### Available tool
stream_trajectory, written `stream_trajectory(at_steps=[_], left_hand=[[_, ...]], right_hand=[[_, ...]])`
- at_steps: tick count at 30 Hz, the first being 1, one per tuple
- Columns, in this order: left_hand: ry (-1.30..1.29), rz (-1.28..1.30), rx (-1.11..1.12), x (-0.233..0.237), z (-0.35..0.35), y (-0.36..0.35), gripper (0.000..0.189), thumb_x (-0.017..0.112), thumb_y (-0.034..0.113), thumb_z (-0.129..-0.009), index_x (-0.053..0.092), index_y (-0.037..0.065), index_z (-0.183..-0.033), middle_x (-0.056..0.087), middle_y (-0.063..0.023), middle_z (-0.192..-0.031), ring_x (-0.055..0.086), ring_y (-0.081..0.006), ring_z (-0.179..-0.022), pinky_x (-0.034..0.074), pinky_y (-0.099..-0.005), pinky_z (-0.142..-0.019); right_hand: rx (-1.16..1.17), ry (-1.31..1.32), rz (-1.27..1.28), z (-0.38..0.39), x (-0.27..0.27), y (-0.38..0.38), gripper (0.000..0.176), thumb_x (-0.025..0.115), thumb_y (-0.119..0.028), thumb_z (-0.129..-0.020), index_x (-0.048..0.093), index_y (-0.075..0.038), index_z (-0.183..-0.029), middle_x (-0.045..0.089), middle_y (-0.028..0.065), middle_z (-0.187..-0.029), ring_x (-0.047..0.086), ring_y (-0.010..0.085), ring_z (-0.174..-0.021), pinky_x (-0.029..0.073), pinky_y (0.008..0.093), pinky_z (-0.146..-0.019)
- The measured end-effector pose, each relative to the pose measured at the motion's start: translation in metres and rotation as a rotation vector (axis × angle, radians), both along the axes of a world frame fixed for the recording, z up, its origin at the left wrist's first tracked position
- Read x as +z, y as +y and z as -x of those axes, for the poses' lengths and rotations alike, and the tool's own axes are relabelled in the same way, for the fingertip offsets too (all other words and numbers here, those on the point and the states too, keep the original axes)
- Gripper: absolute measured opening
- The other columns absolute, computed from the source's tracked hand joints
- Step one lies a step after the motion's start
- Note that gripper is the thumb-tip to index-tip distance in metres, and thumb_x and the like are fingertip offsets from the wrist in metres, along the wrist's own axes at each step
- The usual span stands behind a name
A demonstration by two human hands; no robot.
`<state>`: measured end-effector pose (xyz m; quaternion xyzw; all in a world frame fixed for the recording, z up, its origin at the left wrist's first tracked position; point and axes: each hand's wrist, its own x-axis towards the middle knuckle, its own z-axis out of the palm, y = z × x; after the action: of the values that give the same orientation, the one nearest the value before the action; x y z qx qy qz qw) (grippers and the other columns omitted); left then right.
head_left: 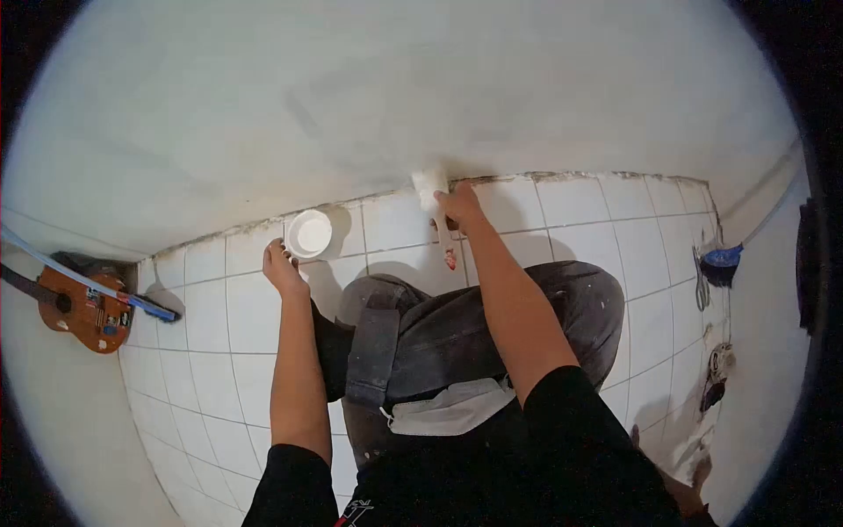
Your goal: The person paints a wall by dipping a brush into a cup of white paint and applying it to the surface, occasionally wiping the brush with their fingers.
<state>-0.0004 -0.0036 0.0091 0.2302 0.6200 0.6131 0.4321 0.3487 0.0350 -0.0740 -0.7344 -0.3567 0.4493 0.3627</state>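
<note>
The right hand is closed around a brush, its bristles pressed to the foot of the wall just right of the white cup, while the left hand, holding nothing, props on the tile just left of that cup, seemingly to steady the crouch.

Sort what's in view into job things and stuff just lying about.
In use: paintbrush, held by right hand against the wall; white tub beside left hand.
Lying about: small guitar, blue brush by the right wall, face mask.
</note>
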Motion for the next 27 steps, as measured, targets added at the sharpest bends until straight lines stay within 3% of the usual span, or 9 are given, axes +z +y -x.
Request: stream_trajectory(at_steps=[4, 6, 10, 13, 17, 19, 22, 24, 27], left_hand=[[0.046, -0.022, 0.042, 0.01, -0.004, 0.0, 0.018, 0.057, 0.028, -0.088, 0.059, 0.01, -0.094, 0.049, 0.002, -0.082, 0.044, -0.0091, -0.075, 0.036, -0.0259, -0.065], [0.071, -0.033, 0.048, 0.014, -0.005, -0.004, 0.018, 0.058, 0.027, -0.088, 0.059, 0.01, -0.093, 0.048, 0.0018, -0.081, 0.043, -0.0093, -0.075, 0.036, -0.0257, -0.065], [0.107, -0.042, 0.041, 0.011, 0.0, -0.003, 0.017, 0.058, 0.027, -0.088, 0.059, 0.01, -0.09, 0.046, 0.003, -0.077, 0.042, -0.0082, -0.071, 0.035, -0.0256, -0.061], [0.118, -0.06, 0.034, 0.013, -0.002, -0.006, 0.016, 0.058, 0.025, -0.088, 0.059, 0.01, -0.088, 0.044, 0.0035, -0.073, 0.04, -0.0073, -0.067, 0.033, -0.0246, -0.058], [0.127, -0.073, 0.05, 0.014, -0.003, -0.004, 0.016, 0.058, 0.025, -0.087, 0.059, 0.009, -0.088, 0.043, 0.0034, -0.074, 0.04, -0.0073, -0.067, 0.033, -0.0246, -0.058], [0.137, -0.058, -0.009, 0.01, 0.0, -0.002, 0.02, 0.059, 0.028, -0.084, 0.06, 0.011, -0.095, 0.048, 0.001, -0.086, 0.043, -0.0111, -0.079, 0.036, -0.0275, -0.066], [0.153, -0.035, -0.014, 0.009, 0.001, 0.0, 0.021, 0.059, 0.028, -0.084, 0.06, 0.011, -0.097, 0.049, 0.0018, -0.088, 0.044, -0.0103, -0.079, 0.037, -0.0275, -0.067], [0.147, -0.034, -0.002, 0.006, 0.003, 0.0, 0.02, 0.059, 0.028, -0.085, 0.06, 0.011, -0.096, 0.049, 0.0024, -0.088, 0.044, -0.0098, -0.079, 0.037, -0.0275, -0.067], [0.094, -0.021, 0.014, 0.005, 0.003, 0.001, 0.016, 0.059, 0.028, -0.085, 0.061, 0.014, -0.093, 0.049, 0.0024, -0.088, 0.045, -0.0092, -0.079, 0.038, -0.0267, -0.066]], right_hand=[[-0.007, 0.065, -0.094, -0.002, 0.006, -0.004, 0.032, 0.064, -0.008, -0.088, 0.05, 0.014, -0.106, 0.062, 0.0249, -0.085, 0.065, 0.0316, -0.057, 0.051, 0.0405, -0.038], [-0.051, -0.063, -0.235, -0.007, -0.076, 0.025, 0.055, 0.066, -0.034, -0.079, 0.06, 0.015, -0.104, 0.064, 0.03, -0.107, 0.063, 0.0412, -0.102, 0.051, 0.0404, -0.087], [-0.052, -0.007, -0.164, 0.003, 0.106, -0.036, 0.044, 0.067, -0.023, -0.082, 0.062, 0.01, -0.111, 0.065, 0.0274, -0.107, 0.065, 0.0373, -0.1, 0.052, 0.0381, -0.084], [-0.168, 0.332, -0.406, 0.009, 0.079, -0.027, 0.042, 0.066, -0.017, -0.084, 0.059, 0.007, -0.118, 0.065, 0.0248, -0.112, 0.067, 0.0321, -0.095, 0.052, 0.0371, -0.081], [-0.108, 0.199, -0.626, 0.012, 0.088, -0.034, 0.042, 0.064, -0.012, -0.087, 0.055, 0.005, -0.124, 0.066, 0.0195, -0.111, 0.067, 0.0275, -0.086, 0.053, 0.0363, -0.078], [0.078, 0.191, -0.685, 0.011, 0.122, -0.045, 0.049, 0.063, -0.017, -0.092, 0.047, 0.006, -0.133, 0.06, 0.0192, -0.117, 0.065, 0.0192, -0.084, 0.052, 0.0289, -0.069], [0.16, 0.517, -0.457, 0.023, 0.162, -0.054, 0.043, 0.063, -0.012, -0.09, 0.052, 0.003, -0.128, 0.064, 0.0135, -0.098, 0.064, 0.0165, -0.076, 0.054, 0.029, -0.062], [0.222, 0.491, -0.437, 0.031, 0.158, -0.052, 0.043, 0.065, -0.014, -0.089, 0.052, 0.003, -0.127, 0.064, 0.014, -0.097, 0.064, 0.0126, -0.075, 0.051, 0.0252, -0.055], [0.284, 0.333, -0.404, 0.039, 0.14, -0.044, 0.044, 0.066, -0.016, -0.088, 0.053, 0.001, -0.126, 0.065, 0.0141, -0.102, 0.064, 0.017, -0.08, 0.053, 0.0309, -0.062]])
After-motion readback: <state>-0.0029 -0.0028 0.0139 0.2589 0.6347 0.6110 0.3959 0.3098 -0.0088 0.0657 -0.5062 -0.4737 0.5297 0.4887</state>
